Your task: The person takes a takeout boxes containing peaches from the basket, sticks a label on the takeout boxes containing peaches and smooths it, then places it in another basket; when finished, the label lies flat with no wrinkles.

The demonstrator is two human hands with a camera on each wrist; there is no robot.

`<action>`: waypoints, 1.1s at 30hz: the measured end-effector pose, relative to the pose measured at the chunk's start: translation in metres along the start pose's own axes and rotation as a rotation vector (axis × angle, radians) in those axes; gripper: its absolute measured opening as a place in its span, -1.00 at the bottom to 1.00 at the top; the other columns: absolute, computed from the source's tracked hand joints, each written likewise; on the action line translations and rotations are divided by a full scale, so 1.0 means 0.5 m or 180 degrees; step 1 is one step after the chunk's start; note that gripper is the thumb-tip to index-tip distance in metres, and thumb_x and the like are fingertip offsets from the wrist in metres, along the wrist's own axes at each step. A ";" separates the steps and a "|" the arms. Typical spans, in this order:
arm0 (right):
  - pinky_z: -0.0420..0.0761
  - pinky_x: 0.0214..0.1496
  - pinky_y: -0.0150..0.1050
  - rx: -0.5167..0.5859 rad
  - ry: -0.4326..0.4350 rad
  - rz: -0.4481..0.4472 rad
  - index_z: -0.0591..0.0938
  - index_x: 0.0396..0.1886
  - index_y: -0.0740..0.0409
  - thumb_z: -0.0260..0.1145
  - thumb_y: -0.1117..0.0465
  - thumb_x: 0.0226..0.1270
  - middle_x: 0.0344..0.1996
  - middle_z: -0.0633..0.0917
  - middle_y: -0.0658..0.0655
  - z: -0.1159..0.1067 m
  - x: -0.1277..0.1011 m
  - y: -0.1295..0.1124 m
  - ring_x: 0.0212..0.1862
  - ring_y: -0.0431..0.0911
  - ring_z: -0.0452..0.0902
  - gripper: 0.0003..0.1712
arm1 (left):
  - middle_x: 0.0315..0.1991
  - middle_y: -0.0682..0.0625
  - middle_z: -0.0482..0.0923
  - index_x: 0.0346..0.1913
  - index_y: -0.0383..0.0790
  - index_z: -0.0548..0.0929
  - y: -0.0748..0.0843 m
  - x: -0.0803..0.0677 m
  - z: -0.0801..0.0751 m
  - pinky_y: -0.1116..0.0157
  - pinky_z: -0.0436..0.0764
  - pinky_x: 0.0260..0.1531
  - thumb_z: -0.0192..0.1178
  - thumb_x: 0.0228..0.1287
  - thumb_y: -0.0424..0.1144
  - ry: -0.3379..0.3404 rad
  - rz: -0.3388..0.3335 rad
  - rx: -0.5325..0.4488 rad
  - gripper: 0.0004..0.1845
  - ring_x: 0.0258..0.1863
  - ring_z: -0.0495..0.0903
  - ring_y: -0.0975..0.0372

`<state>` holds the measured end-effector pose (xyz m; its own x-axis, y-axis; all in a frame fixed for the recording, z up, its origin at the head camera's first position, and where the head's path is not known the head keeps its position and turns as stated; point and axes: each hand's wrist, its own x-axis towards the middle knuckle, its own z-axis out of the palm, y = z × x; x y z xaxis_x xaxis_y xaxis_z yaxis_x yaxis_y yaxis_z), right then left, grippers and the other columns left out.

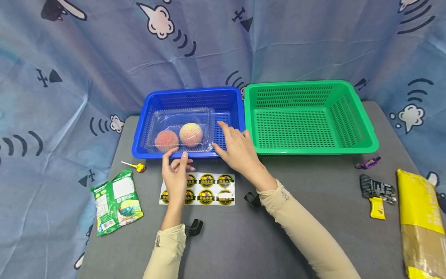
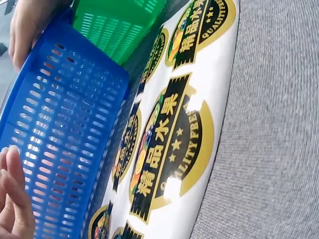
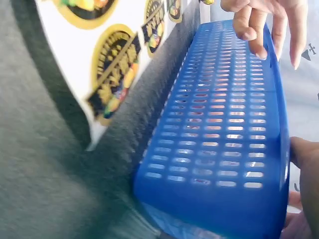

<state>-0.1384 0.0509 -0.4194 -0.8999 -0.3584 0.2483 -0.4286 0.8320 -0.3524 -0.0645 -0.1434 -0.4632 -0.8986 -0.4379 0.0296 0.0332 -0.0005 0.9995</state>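
A clear plastic clamshell box [image 1: 167, 116] with two peach-like round fruits, one pinker [image 1: 166, 140] and one paler [image 1: 191, 135], lies inside the blue basket [image 1: 188, 93]. My left hand [image 1: 175, 174] is at the basket's front rim, its fingertips by the box's near edge, other fingers loosely bent. Over the basket's right part reaches my right hand [image 1: 238, 149], fingers spread, thumb at the box's near right corner. Whether the fingertips press the lid cannot be told. Below the basket lies a sheet of round fruit stickers [image 1: 206, 189], with one label partly white.
A green basket [image 1: 292, 151] adjoins the blue one on the right. At left are a lollipop [image 1: 140, 167] and a green snack packet [image 1: 118, 203]. At right lie a purple candy [image 1: 368, 163], a black wrapper [image 1: 378, 188], a small yellow packet [image 1: 377, 208] and a long yellow package [image 1: 419, 205].
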 end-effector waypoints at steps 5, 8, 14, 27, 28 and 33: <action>0.71 0.00 0.03 0.0234 -0.0095 -0.0094 0.28 0.65 0.08 0.41 -0.04 0.50 0.30 0.67 0.24 0.009 0.020 -0.010 0.10 0.16 0.73 -0.14 | -0.30 -0.08 0.77 0.37 -0.22 0.45 -0.002 0.001 0.002 0.32 0.54 -0.72 0.26 0.57 -0.10 -0.0010 -0.0050 -0.0089 -0.53 -0.49 0.75 0.20; 0.77 -0.09 0.04 0.0367 -0.0220 -0.0069 0.24 0.68 0.04 0.41 -0.05 0.51 0.46 0.55 0.23 0.015 0.029 -0.012 0.17 0.17 0.71 -0.10 | -0.31 0.01 0.76 0.36 -0.13 0.44 -0.002 0.000 0.005 0.32 0.56 -0.69 0.25 0.58 -0.09 -0.0039 -0.0129 -0.0108 -0.56 -0.44 0.77 0.13; 0.75 -0.23 0.02 0.0413 -0.0499 0.0101 0.13 0.74 -0.12 0.38 -0.15 0.52 0.57 0.44 0.20 0.010 0.045 -0.013 0.26 0.20 0.67 -0.04 | -0.32 -0.07 0.72 0.34 -0.11 0.43 -0.001 0.001 0.010 0.35 0.52 -0.68 0.27 0.57 -0.13 -0.0031 -0.0175 -0.0225 -0.57 -0.53 0.67 0.25; 0.68 0.24 0.16 0.0818 -0.1329 0.0546 -0.16 0.78 -0.22 0.13 -0.37 0.57 0.73 0.12 0.12 0.008 0.075 -0.026 0.59 0.22 0.33 0.04 | -0.42 0.00 0.66 0.27 -0.05 0.46 -0.003 0.001 0.010 0.35 0.49 -0.71 0.31 0.54 -0.15 -0.0003 -0.0198 -0.0298 -0.62 -0.62 0.59 0.30; 0.60 0.37 0.21 0.0851 -0.1368 0.0572 -0.17 0.78 -0.22 0.13 -0.38 0.57 0.73 0.10 0.12 0.009 0.077 -0.026 0.62 0.22 0.27 0.05 | -0.42 -0.01 0.66 0.27 -0.05 0.46 -0.003 0.001 0.010 0.34 0.49 -0.71 0.31 0.54 -0.14 -0.0002 -0.0195 -0.0289 -0.62 -0.62 0.59 0.31; 0.33 0.58 0.31 0.0998 -0.1453 0.0616 -0.16 0.78 -0.23 0.16 -0.37 0.55 0.72 0.14 0.17 0.010 0.085 -0.027 0.67 0.23 0.15 0.06 | -0.41 -0.01 0.66 0.28 -0.01 0.46 -0.002 0.001 0.008 0.33 0.48 -0.70 0.31 0.54 -0.12 0.0010 -0.0202 -0.0252 -0.62 -0.61 0.60 0.30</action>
<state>-0.1714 0.0223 -0.4088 -0.8779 -0.4164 -0.2366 -0.1936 0.7604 -0.6199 -0.0666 -0.1399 -0.4643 -0.8986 -0.4375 -0.0340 0.0107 -0.0994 0.9950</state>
